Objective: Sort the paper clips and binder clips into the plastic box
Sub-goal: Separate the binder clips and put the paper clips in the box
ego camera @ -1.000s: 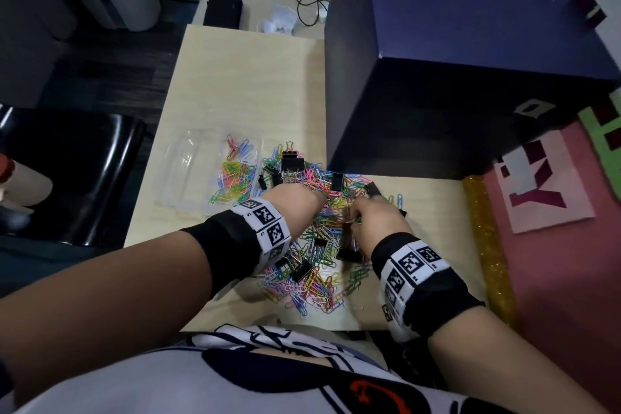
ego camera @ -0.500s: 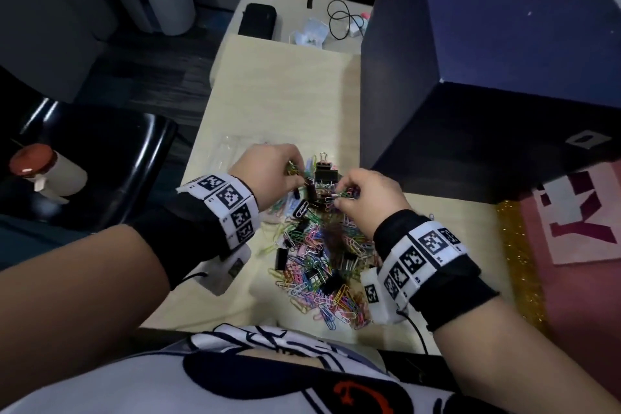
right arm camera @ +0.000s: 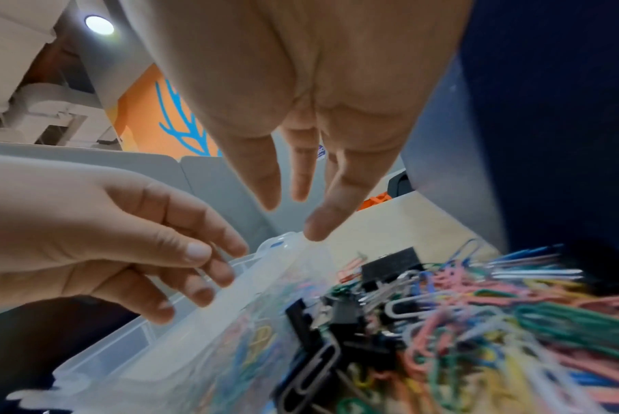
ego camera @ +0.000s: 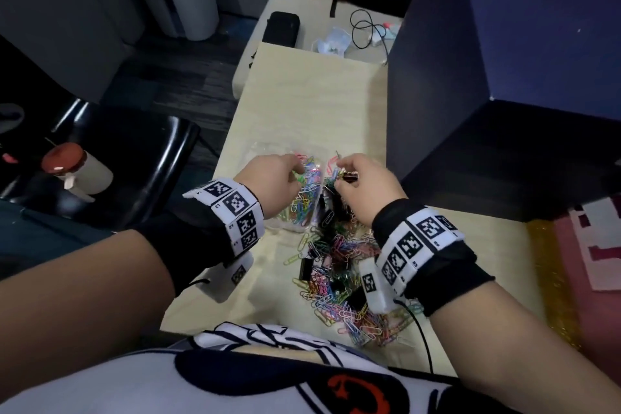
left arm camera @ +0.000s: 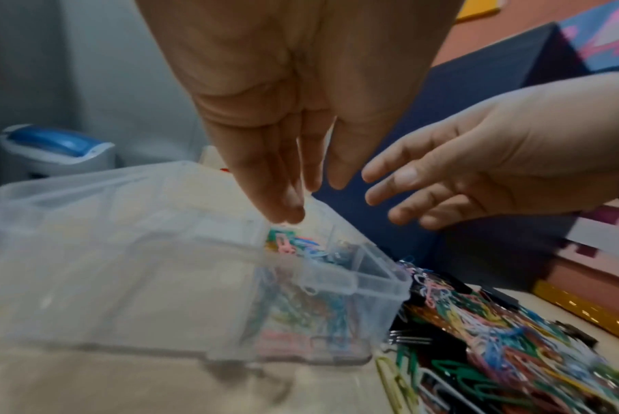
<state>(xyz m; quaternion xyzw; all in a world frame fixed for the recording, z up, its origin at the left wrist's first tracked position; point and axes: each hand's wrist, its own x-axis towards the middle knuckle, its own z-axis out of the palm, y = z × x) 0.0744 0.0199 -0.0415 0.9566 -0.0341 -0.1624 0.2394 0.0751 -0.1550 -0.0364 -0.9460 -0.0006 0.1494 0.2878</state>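
Observation:
A clear plastic box (ego camera: 268, 148) (left arm camera: 123, 252) (right arm camera: 208, 316) lies on the table, with coloured paper clips (ego camera: 302, 202) (left arm camera: 293, 243) in its near compartment. My left hand (ego camera: 284, 170) (left arm camera: 300, 196) (right arm camera: 208, 269) hovers over that compartment, fingers loose, holding nothing. To its right, my right hand (ego camera: 349, 166) (right arm camera: 293, 213) (left arm camera: 400, 196) hangs beside the box, fingers straight and bare. A black binder clip (ego camera: 349, 176) (right arm camera: 389, 264) lies just below it. The mixed pile of clips (ego camera: 339, 265) (left arm camera: 513, 336) (right arm camera: 495, 308) spreads towards me.
A tall dark blue box (ego camera: 504, 77) walls off the table's right side. Left of the table's edge stands a black chair (ego camera: 134, 158) holding a red-capped bottle (ego camera: 74, 168). A black case (ego camera: 280, 28) and cables (ego camera: 364, 30) lie at the far end.
Both hands have left the pile and moved away from me to the plastic box. Their fingers, curled among clips before, now hang loose and hold nothing.

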